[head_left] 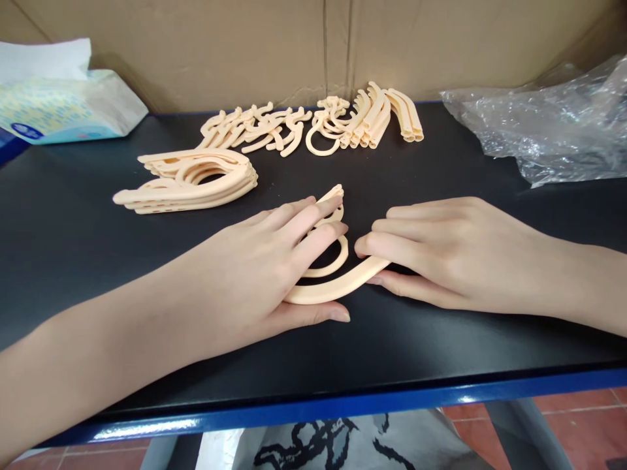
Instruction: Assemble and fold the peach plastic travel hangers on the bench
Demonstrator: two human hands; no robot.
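Observation:
A cream plastic hanger piece (327,282) lies on the black table top (73,222) between my hands. My left hand (267,261) rests flat over its left part, fingers stretched across the hook ring, thumb along the near edge. My right hand (441,251) presses on its right end, fingers together and laid over the curved arm, thumb beneath it on the near side. Both hands hold the piece down against the table.
A stack of assembled cream hangers (189,179) lies back left. Loose hook parts (255,127) and curved arm parts (377,114) sit at the rear. A tissue pack (59,104) is far left, crumpled clear plastic (553,124) far right, a cardboard wall (294,46) behind.

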